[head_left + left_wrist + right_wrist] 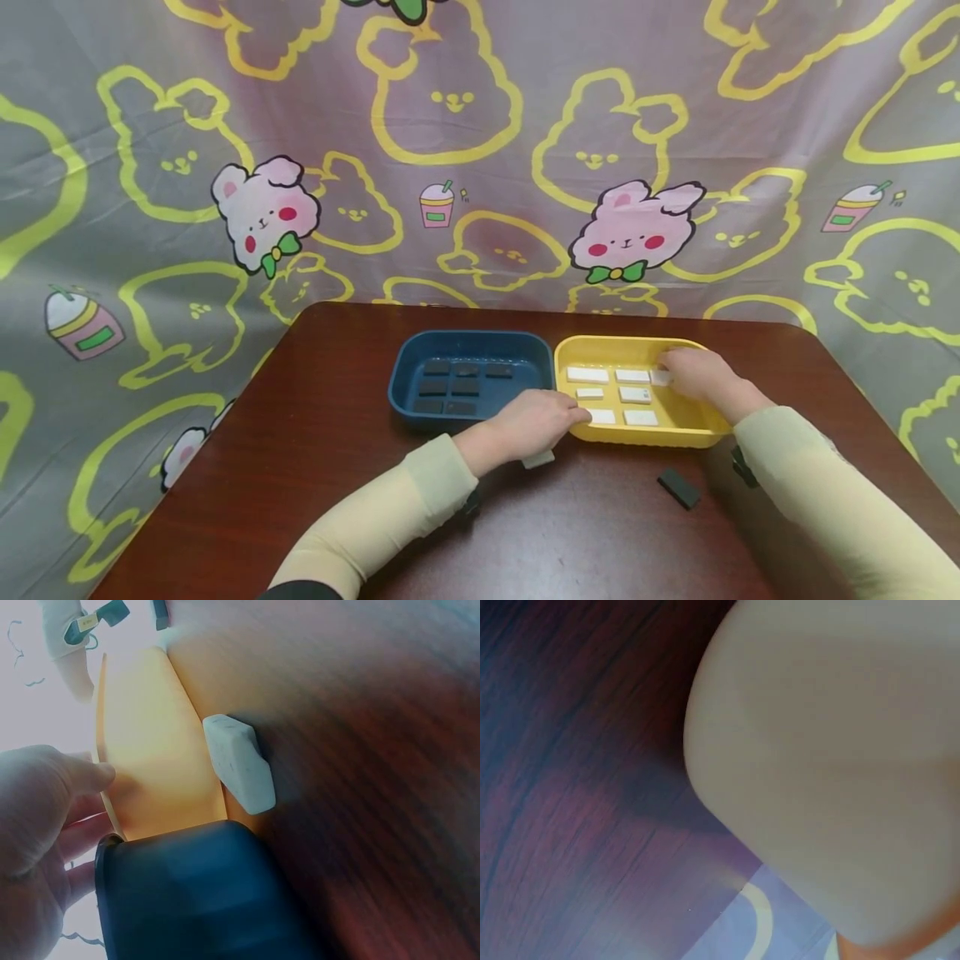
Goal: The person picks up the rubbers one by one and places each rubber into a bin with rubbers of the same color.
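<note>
My left hand point(536, 421) is at the front left corner of the yellow tray point(637, 436). In the left wrist view, its thumb lies outside the tray's wall and its fingers reach over the rim, gripping it. Several white blocks point(632, 376) lie in spaced rows in this tray. Inside its back right part, my right hand point(697, 375) reaches down with fingertips on a white block point(660, 378), partly hidden by them. Another white block point(238, 763) lies on the table just before the trays, half covered by my left hand in the head view.
A dark blue tray point(397, 392) stands against the yellow one's left side, with several black blocks point(465, 387) in rows. One black block point(678, 488) lies on the brown table point(600, 533) in front of the yellow tray. Patterned cloth point(487, 167) hangs behind the table.
</note>
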Demonstrator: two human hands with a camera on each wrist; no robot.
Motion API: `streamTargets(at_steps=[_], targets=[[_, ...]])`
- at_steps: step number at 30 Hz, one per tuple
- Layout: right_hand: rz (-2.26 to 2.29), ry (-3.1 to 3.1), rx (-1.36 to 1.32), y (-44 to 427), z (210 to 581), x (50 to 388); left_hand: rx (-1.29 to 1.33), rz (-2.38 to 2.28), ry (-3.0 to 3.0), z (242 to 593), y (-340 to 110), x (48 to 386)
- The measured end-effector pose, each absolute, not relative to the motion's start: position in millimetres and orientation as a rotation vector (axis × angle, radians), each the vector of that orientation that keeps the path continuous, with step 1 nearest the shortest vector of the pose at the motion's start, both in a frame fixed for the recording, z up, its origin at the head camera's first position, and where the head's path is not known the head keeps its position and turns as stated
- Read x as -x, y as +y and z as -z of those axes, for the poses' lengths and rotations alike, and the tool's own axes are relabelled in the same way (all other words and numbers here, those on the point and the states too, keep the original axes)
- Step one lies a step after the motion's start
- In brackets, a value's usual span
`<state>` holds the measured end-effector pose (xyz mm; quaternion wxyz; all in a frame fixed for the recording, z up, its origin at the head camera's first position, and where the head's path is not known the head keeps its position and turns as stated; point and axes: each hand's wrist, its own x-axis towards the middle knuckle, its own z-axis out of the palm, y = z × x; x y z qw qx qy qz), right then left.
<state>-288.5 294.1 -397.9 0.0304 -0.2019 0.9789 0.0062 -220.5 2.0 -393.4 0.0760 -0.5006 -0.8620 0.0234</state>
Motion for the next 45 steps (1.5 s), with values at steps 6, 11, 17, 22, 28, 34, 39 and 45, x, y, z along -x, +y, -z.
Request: streamTargets(at_steps=[6,11,17,22,28,34,39,45], targets=[[-0.009,3.029,0.605,293.0,385.9,278.2,1.515,-0.072,-2.567,393.6,3.5,221.7],[0.066,3.079,0.705,284.4,370.6,259.4,1.484,0.021,-2.584,391.8,-1.2,223.4],[0.173,3.138,0.855,259.2,353.4,236.2,1.393,0.214,-2.644,382.3,-28.6,224.4],[0.194,3.183,1.068,233.1,347.8,218.9,1.328,0.264,-2.698,376.6,-60.2,220.0],[0.234,3.127,1.236,199.9,351.3,197.9,1.233,0.296,-2.741,376.3,-91.4,214.5],[0.226,2.992,1.521,169.6,367.7,181.8,1.139,0.359,-2.756,376.2,-109.1,211.1],[0.162,2.857,1.642,151.7,385.9,176.3,1.012,0.426,-2.781,374.3,-123.3,211.4],[0.057,2.833,1.626,143.4,404.9,177.5,0.899,0.429,-2.793,371.4,-143.5,214.3]])
